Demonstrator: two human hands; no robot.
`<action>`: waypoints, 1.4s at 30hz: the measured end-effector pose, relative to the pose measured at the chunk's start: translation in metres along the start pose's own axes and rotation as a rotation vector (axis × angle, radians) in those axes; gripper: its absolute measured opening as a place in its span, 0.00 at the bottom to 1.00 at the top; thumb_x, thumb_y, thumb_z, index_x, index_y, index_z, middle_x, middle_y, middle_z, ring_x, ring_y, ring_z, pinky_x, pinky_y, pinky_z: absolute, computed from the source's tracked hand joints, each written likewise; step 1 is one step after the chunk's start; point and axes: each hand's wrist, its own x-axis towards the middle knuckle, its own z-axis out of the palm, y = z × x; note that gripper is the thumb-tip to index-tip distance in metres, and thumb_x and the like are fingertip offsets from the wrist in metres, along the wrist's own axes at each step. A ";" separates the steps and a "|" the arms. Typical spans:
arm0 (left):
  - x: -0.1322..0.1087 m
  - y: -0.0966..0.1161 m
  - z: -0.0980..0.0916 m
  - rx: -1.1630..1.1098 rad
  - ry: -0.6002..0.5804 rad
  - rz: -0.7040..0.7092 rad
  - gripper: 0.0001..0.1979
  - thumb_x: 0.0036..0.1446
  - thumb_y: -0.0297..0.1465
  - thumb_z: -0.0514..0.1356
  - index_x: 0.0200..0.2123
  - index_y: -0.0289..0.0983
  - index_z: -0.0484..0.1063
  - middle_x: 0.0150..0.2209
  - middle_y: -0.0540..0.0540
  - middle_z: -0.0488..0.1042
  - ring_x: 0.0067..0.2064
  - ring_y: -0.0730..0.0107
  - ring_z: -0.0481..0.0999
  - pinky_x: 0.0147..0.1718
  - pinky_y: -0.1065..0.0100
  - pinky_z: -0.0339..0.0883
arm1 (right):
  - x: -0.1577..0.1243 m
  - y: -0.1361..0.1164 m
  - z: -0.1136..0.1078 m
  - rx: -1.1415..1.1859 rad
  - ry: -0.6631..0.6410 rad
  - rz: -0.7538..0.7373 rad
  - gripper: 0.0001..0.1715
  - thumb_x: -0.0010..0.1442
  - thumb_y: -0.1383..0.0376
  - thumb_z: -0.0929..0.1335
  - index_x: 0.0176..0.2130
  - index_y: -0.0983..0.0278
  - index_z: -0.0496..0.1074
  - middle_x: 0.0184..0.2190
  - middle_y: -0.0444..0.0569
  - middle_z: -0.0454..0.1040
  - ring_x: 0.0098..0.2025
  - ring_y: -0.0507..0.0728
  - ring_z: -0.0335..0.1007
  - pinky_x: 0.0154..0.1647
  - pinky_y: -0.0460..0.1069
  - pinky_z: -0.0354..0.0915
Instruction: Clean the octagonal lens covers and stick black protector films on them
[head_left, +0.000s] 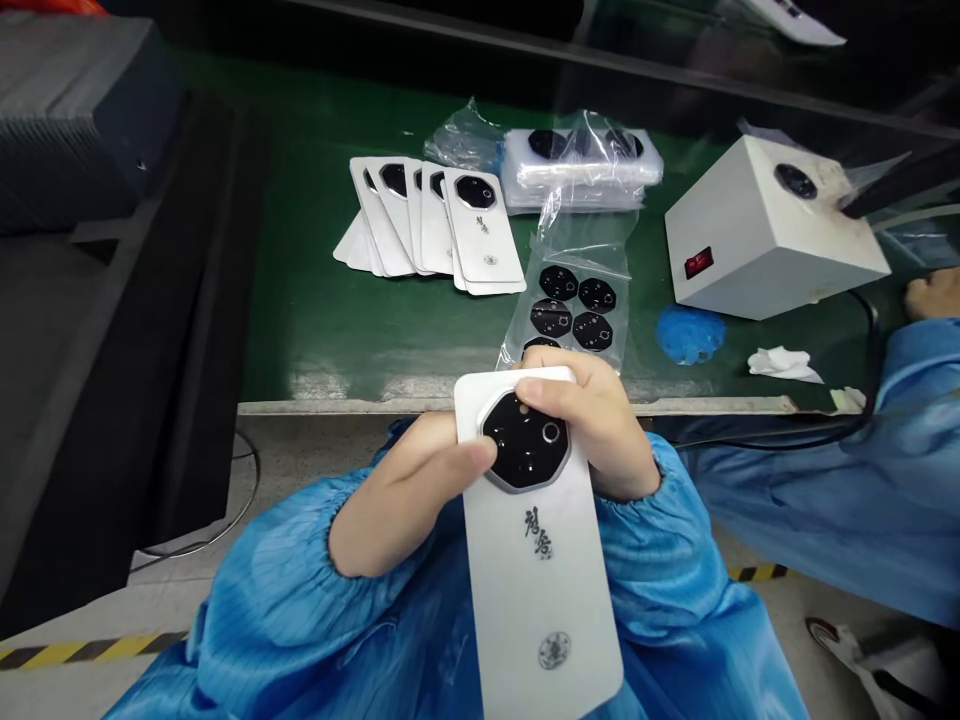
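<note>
Between my two hands is a white phone back cover [525, 610] with a black octagonal camera lens plate [517, 440] near its top and dark lettering below. My left hand [412, 490] grips its left edge, thumb on the plate's left rim. From the right, my right hand [600, 420] holds the upper edge, its thumb pressed on the plate's top. The fingers behind the cover are hidden. Just beyond my right hand lies a clear sheet [619, 350] carrying several black lens plates [551, 318]. Fanned out on the green table are several more white phone back covers [487, 235].
A bagged stack of covers [577, 175] sits at the back. To the right stand a white box with a red switch [739, 235], a blue lump [690, 335] and crumpled white tissue [784, 363]. Another person's sleeve [915, 400] is at far right. Grey stacked trays [82, 120] fill the left.
</note>
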 end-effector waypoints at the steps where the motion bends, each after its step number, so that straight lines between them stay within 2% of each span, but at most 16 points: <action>1: 0.000 -0.001 0.001 -0.081 0.008 -0.040 0.14 0.58 0.38 0.52 0.29 0.35 0.70 0.25 0.46 0.71 0.29 0.66 0.71 0.24 0.69 0.64 | 0.001 -0.002 0.001 -0.005 0.013 0.013 0.15 0.53 0.65 0.68 0.19 0.64 0.61 0.15 0.37 0.58 0.17 0.45 0.51 0.17 0.43 0.49; 3: -0.001 -0.002 0.004 -0.166 0.021 -0.077 0.14 0.57 0.38 0.54 0.29 0.35 0.71 0.25 0.45 0.72 0.29 0.65 0.71 0.23 0.69 0.64 | 0.001 -0.005 0.002 -0.039 0.043 0.024 0.15 0.52 0.66 0.68 0.19 0.64 0.61 0.15 0.37 0.58 0.17 0.45 0.51 0.16 0.42 0.49; 7: -0.002 -0.001 0.007 -0.194 0.038 -0.113 0.11 0.55 0.37 0.57 0.28 0.36 0.70 0.24 0.47 0.71 0.24 0.68 0.71 0.21 0.68 0.66 | 0.002 -0.009 0.004 -0.092 0.068 0.022 0.15 0.52 0.67 0.68 0.18 0.63 0.60 0.15 0.38 0.58 0.17 0.45 0.52 0.15 0.42 0.49; 11: -0.001 -0.003 0.008 -0.141 0.065 -0.088 0.09 0.54 0.36 0.59 0.28 0.36 0.70 0.23 0.48 0.72 0.23 0.69 0.71 0.18 0.70 0.65 | 0.005 -0.012 0.004 -0.139 0.070 -0.007 0.16 0.53 0.68 0.67 0.17 0.65 0.60 0.15 0.37 0.57 0.17 0.44 0.53 0.17 0.41 0.50; 16: 0.002 -0.005 0.007 -0.203 0.065 -0.041 0.06 0.57 0.33 0.57 0.32 0.37 0.70 0.23 0.51 0.73 0.23 0.73 0.71 0.20 0.74 0.65 | 0.013 -0.017 0.005 -0.219 0.091 -0.007 0.16 0.53 0.70 0.65 0.16 0.66 0.62 0.15 0.36 0.58 0.17 0.42 0.54 0.20 0.40 0.50; 21: 0.006 -0.005 0.003 -0.188 0.050 -0.012 0.07 0.58 0.33 0.57 0.37 0.37 0.72 0.28 0.50 0.75 0.26 0.71 0.74 0.22 0.74 0.67 | 0.019 -0.019 0.005 -0.248 0.103 -0.019 0.17 0.54 0.71 0.64 0.16 0.67 0.61 0.15 0.36 0.56 0.18 0.42 0.53 0.21 0.40 0.50; 25: 0.011 -0.006 0.000 -0.090 0.137 -0.053 0.07 0.55 0.35 0.60 0.33 0.37 0.72 0.27 0.50 0.77 0.26 0.70 0.74 0.21 0.74 0.68 | 0.025 -0.018 0.002 -0.271 0.159 -0.069 0.18 0.54 0.70 0.65 0.16 0.65 0.57 0.15 0.37 0.54 0.18 0.43 0.53 0.21 0.40 0.52; 28: 0.014 -0.009 -0.002 -0.112 0.224 -0.094 0.09 0.51 0.37 0.63 0.29 0.37 0.71 0.22 0.50 0.76 0.22 0.71 0.73 0.17 0.75 0.66 | 0.026 -0.014 -0.003 -0.257 0.197 -0.137 0.14 0.56 0.65 0.66 0.21 0.64 0.61 0.18 0.38 0.58 0.21 0.45 0.56 0.22 0.41 0.56; 31: 0.017 -0.013 -0.005 -0.179 0.288 -0.052 0.09 0.50 0.37 0.63 0.30 0.38 0.71 0.21 0.50 0.75 0.21 0.71 0.73 0.16 0.74 0.64 | 0.022 -0.008 -0.008 -0.232 0.153 -0.122 0.12 0.54 0.58 0.68 0.28 0.63 0.65 0.23 0.40 0.64 0.24 0.47 0.60 0.23 0.43 0.59; 33: 0.018 -0.015 -0.008 -0.136 0.300 -0.025 0.10 0.51 0.38 0.63 0.31 0.38 0.72 0.24 0.49 0.75 0.23 0.71 0.72 0.18 0.73 0.64 | 0.016 -0.004 -0.008 -0.273 0.078 -0.044 0.12 0.52 0.58 0.70 0.31 0.64 0.67 0.26 0.42 0.67 0.27 0.49 0.63 0.24 0.43 0.61; 35: 0.019 -0.016 -0.009 -0.049 0.307 0.009 0.11 0.52 0.40 0.62 0.33 0.37 0.72 0.27 0.49 0.74 0.25 0.72 0.70 0.21 0.73 0.63 | 0.011 -0.002 -0.006 -0.334 0.045 -0.025 0.10 0.53 0.61 0.69 0.31 0.65 0.68 0.25 0.43 0.69 0.27 0.50 0.63 0.24 0.44 0.60; 37: 0.019 -0.016 -0.010 0.027 0.304 0.046 0.13 0.54 0.41 0.60 0.33 0.36 0.72 0.29 0.48 0.73 0.27 0.73 0.67 0.23 0.73 0.61 | 0.007 0.000 -0.004 -0.368 0.041 -0.087 0.10 0.55 0.61 0.67 0.28 0.65 0.67 0.23 0.43 0.68 0.25 0.50 0.61 0.24 0.44 0.59; 42: 0.021 -0.017 -0.014 0.117 0.269 0.107 0.19 0.56 0.45 0.55 0.28 0.34 0.70 0.23 0.48 0.66 0.24 0.74 0.62 0.22 0.71 0.57 | 0.007 0.006 -0.005 -0.458 -0.016 -0.187 0.14 0.58 0.58 0.65 0.27 0.65 0.67 0.23 0.45 0.68 0.26 0.52 0.63 0.27 0.46 0.60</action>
